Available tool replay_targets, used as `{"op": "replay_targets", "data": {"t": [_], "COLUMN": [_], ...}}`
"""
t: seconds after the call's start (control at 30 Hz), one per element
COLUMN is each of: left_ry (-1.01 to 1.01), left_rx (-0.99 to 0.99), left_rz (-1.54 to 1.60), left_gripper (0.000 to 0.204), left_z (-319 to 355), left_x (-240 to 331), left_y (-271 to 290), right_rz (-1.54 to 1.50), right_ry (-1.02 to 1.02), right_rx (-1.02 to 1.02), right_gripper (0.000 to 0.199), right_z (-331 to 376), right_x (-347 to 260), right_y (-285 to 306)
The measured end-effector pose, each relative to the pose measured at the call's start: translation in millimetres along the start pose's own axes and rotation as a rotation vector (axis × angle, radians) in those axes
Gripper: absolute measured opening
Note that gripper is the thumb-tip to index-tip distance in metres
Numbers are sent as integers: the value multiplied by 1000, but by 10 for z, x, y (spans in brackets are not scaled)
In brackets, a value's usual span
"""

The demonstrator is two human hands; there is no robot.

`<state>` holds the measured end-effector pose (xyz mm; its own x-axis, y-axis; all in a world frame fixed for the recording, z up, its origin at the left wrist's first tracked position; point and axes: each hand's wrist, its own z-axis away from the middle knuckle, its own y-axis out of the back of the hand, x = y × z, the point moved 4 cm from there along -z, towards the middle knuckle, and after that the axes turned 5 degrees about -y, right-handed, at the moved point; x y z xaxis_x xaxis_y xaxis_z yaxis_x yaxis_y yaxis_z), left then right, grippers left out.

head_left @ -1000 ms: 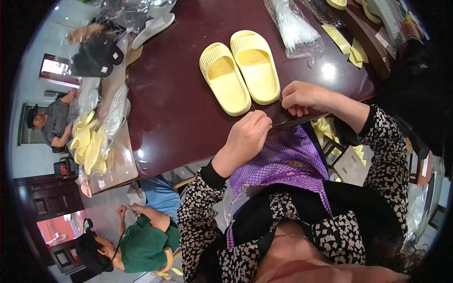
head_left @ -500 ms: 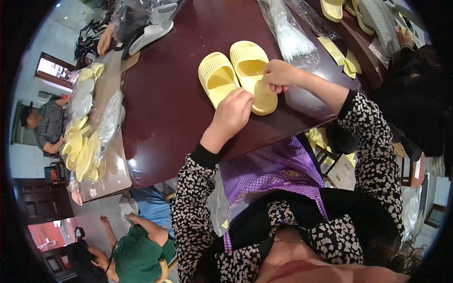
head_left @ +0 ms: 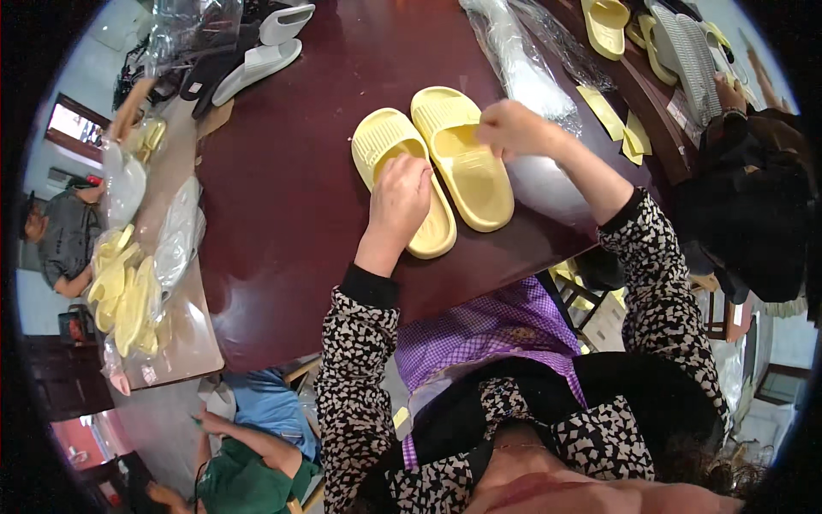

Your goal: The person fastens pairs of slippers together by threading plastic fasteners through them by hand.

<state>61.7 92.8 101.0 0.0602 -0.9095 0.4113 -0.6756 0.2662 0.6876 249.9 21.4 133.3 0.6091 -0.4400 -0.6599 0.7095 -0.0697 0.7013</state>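
So the left hand [head_left: 401, 199] is lying knuckles-up on the left slide sandal [head_left: 401, 176], fingers curled down onto the footbed right behind the strap, pressing on it rather than properly gripping it as far as I can tell. The right hand [head_left: 512, 128] is reaching across to the right slide sandal [head_left: 462, 154], fingertips pinched at the edge of its strap, though what exactly is between the fingers is too small to make out. Both forearms come up from the near edge of the table in black-and-white patterned sleeves, the right one stretched further out than the left. The sandals are two pale yellow chunky foam slides, thick soled with a ribbed wide strap, lying side by side and touching, soles down, toes pointing away, a bit in from the near edge of the dark brown table [head_left: 291, 197]. Further out: one long clear plastic bag bundle [head_left: 522, 64] just beyond the right sandal, a couple of flat yellow cards [head_left: 616, 124] toward the right edge, two white sandals [head_left: 270, 43] near the far left corner, and more yellow slides [head_left: 606, 24] at the far right. Off the left edge there's a lighter bench with a heap of yellow sandals [head_left: 124, 287] in plastic.
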Motion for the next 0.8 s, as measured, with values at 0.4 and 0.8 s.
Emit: {"op": "replay_targets", "data": {"t": [0.4, 0.8], "left_ry": [-46, -41], "left_rx": [31, 79], "left_rz": [-84, -112], "left_gripper": [4, 2], "left_z": [26, 57], "left_x": [-121, -169], "left_y": [-26, -43], "right_rz": [188, -138], "right_ry": [-107, 427], "right_rx": [308, 125], "right_gripper": [30, 18], "right_z": [-1050, -1221], "right_x": [266, -595], "right_y": [166, -159]}}
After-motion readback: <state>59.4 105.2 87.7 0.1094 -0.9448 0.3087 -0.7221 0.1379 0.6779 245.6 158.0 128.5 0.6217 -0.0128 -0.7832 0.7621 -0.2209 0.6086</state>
